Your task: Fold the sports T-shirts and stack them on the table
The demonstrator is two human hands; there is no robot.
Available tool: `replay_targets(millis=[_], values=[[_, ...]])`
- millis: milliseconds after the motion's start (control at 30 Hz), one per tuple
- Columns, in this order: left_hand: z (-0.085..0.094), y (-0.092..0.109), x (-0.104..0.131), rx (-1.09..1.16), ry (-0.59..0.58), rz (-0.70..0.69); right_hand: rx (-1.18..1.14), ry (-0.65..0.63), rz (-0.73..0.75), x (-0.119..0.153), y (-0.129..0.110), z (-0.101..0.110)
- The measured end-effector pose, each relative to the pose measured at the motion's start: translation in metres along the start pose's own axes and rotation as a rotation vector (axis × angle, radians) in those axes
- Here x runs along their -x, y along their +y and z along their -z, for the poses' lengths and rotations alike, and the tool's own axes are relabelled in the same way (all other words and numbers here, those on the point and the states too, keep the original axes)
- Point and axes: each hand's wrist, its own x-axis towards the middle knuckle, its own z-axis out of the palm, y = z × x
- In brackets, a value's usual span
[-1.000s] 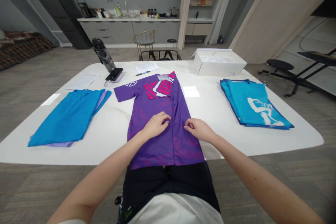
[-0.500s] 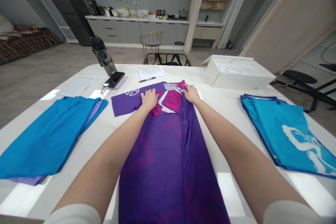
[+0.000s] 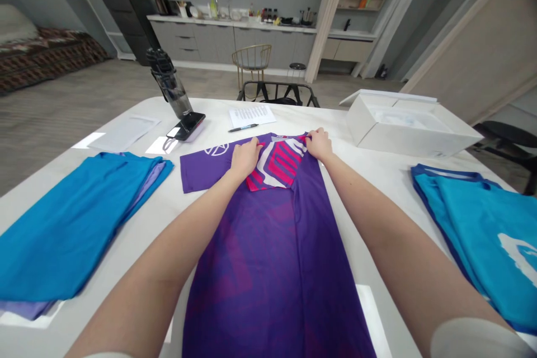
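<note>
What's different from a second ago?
Both hands moved up the purple shirt, away from the wearer: the left hand now pinches at the red-patterned part, the right hand at the shoulder by the collar. The camera view shifted too. Blue clothes, turquoise clothes, white box and bottle look undisturbed on the table.

Home-like open kitchen and living area. Grey flat-fronted cabinets [image 3: 210, 42] under long pale countertop [image 3: 239, 23], small dark bottles [image 3: 269, 14] lined along it. Tall dark-grey fridge-like unit [image 3: 132, 17]; brown-patterned low couch or bed [image 3: 50, 61]; gold wire-backed chair [image 3: 251, 57].
</note>
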Motion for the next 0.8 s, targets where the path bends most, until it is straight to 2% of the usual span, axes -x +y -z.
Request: replay_targets(millis=[100, 233, 333, 433, 533, 700, 800], values=[[0.005, -0.013, -0.009, -0.019, -0.026, 0.088, -0.036, 0.007, -0.043, 0.001, 0.0, -0.005], [0.001, -0.035, -0.009, -0.049, -0.071, 0.118, -0.04, -0.013, -0.068, 0.005, -0.002, -0.01], [0.003, -0.058, 0.001, -0.1, -0.047, 0.136, -0.024, 0.076, -0.071, 0.008, -0.009, -0.008], [0.013, -0.086, 0.014, -0.169, -0.043, 0.147, -0.004, 0.156, 0.008, 0.013, -0.029, -0.005], [0.024, -0.113, 0.027, -0.248, -0.048, 0.187, -0.03, 0.121, 0.152, 0.022, -0.071, -0.006], [0.036, -0.146, 0.043, -0.348, -0.065, 0.279, -0.148, -0.07, 0.473, 0.039, -0.172, -0.024], [0.04, -0.156, 0.049, -0.377, -0.047, 0.307, -0.152, -0.134, 0.491, 0.039, -0.219, -0.036]])
